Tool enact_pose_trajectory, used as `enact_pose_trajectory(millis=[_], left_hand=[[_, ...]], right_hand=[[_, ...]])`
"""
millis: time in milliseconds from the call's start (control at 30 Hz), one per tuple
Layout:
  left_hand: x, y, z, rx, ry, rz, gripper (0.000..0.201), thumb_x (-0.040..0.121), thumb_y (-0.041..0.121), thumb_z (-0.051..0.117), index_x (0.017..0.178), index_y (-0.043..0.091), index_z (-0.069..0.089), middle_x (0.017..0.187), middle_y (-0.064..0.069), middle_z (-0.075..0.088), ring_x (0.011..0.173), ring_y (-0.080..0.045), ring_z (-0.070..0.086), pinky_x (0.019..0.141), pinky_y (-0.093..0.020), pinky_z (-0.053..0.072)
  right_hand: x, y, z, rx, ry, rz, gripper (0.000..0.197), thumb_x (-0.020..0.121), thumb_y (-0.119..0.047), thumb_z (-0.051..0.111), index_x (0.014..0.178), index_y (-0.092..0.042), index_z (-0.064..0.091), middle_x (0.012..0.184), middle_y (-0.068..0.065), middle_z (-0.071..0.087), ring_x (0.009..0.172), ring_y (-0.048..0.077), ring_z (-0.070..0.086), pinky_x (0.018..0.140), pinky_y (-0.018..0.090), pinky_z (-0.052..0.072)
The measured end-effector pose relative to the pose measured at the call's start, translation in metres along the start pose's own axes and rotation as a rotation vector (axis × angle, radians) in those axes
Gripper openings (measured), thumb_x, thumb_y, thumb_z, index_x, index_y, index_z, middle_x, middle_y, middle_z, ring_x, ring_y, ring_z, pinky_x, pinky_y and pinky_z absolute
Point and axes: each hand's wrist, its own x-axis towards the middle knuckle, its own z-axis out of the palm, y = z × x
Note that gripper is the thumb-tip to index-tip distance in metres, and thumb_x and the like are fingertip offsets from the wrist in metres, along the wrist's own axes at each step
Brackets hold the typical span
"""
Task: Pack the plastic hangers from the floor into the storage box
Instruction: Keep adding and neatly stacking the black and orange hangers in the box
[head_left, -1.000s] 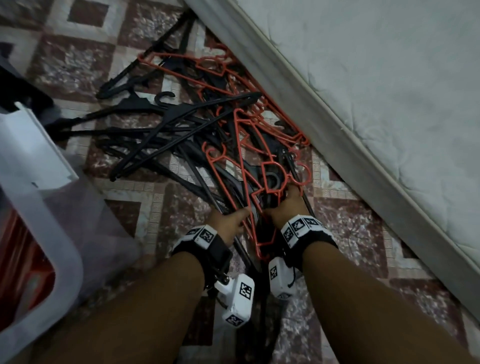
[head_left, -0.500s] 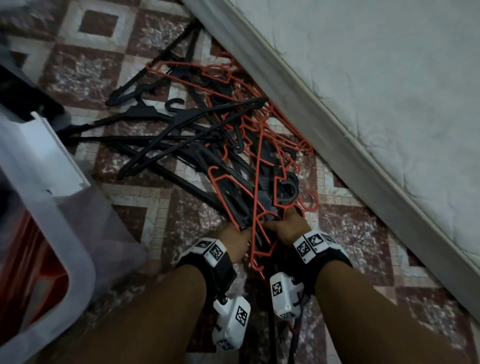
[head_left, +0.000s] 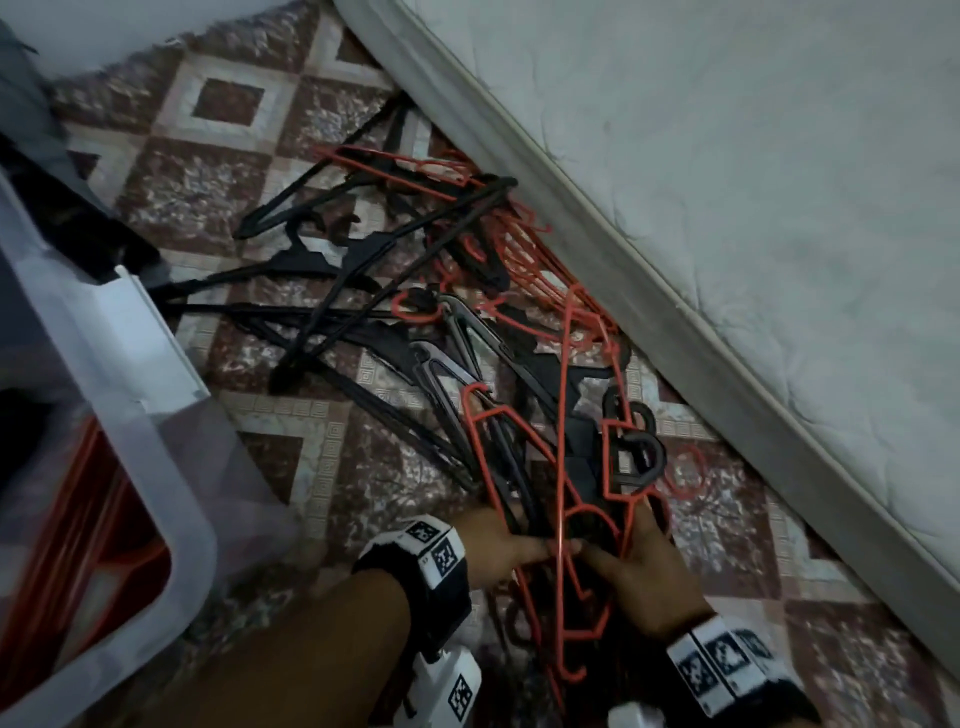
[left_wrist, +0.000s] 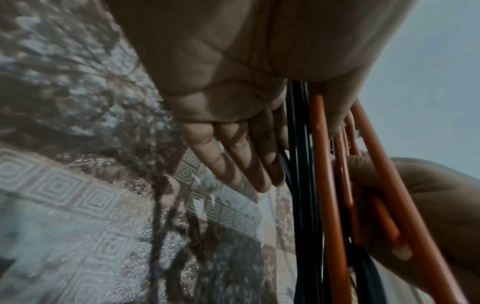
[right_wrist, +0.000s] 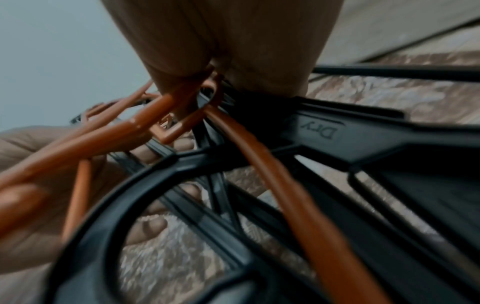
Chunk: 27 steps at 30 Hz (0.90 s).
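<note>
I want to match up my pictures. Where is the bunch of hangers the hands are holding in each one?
Head: bunch of hangers low centre, between both hands.
Left wrist: orange and black bars running down the right side, past the fingers.
Right wrist: fills the middle and bottom, black hook in front.
Shared landmark: the patterned floor.

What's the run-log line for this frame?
phase: gathering | left hand: holding hanger bundle | right hand: holding bundle | storage box: left, open | pile: on floor
</note>
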Motion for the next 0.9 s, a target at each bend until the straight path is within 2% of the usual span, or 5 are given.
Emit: enact_pose_trajectory(millis=[133, 400, 567, 700, 900], left_hand=[[0.0, 0.016, 0.006, 0.019, 0.009, 0.104, 0.036, 0.091, 0.053, 0.058, 0.124, 0.038, 0.062, 0.124, 0.012, 0.065, 0.112, -0.009, 0.058, 0.102, -0.031, 0.045], [-0.009, 0.061, 0.006, 0.067, -0.003, 0.267, 0.025, 0.094, 0.05, 0.053, 0.119, 0.048, 0.056, 0.114, 0.029, 0.062, 0.107, -0.001, 0.057, 0.096, -0.028, 0.047], [-0.031, 0.099, -0.009, -0.003, -0.03, 0.271, 0.032, 0.089, 0.051, 0.062, 0.117, 0.035, 0.066, 0.117, 0.007, 0.068, 0.11, -0.017, 0.063, 0.101, -0.043, 0.047], [-0.064, 0.126, -0.033, 0.144, 0.093, 0.322, 0.06, 0.075, 0.076, 0.057, 0.124, 0.042, 0.058, 0.12, 0.012, 0.067, 0.108, -0.012, 0.062, 0.099, -0.039, 0.049], [-0.121, 0.163, -0.079, 0.302, 0.316, 0.453, 0.045, 0.082, 0.072, 0.053, 0.117, 0.045, 0.061, 0.112, 0.026, 0.065, 0.1, 0.003, 0.06, 0.093, -0.022, 0.049]], right_hand=[[-0.01, 0.006, -0.011, 0.042, 0.082, -0.018, 0.041, 0.079, -0.018, 0.079, 0.109, -0.035, 0.054, 0.099, -0.013, 0.07, 0.088, -0.002, 0.066, 0.082, 0.027, 0.055], [-0.021, -0.007, -0.043, 0.07, 0.243, -0.127, 0.053, 0.074, -0.021, 0.081, 0.118, -0.037, 0.054, 0.103, -0.017, 0.071, 0.094, 0.0, 0.068, 0.081, 0.031, 0.053], [-0.032, -0.047, -0.059, 0.056, 0.378, -0.224, 0.046, 0.072, -0.022, 0.084, 0.104, -0.039, 0.055, 0.089, -0.025, 0.069, 0.077, -0.005, 0.066, 0.063, 0.021, 0.049], [-0.033, -0.089, -0.08, 0.076, 0.402, -0.273, 0.04, 0.074, -0.024, 0.082, 0.108, -0.028, 0.061, 0.087, -0.008, 0.073, 0.081, 0.011, 0.07, 0.071, 0.04, 0.055], [-0.029, -0.152, -0.107, -0.058, 0.454, -0.398, 0.043, 0.071, -0.021, 0.081, 0.109, -0.018, 0.063, 0.088, -0.007, 0.072, 0.081, 0.012, 0.068, 0.07, 0.026, 0.049]])
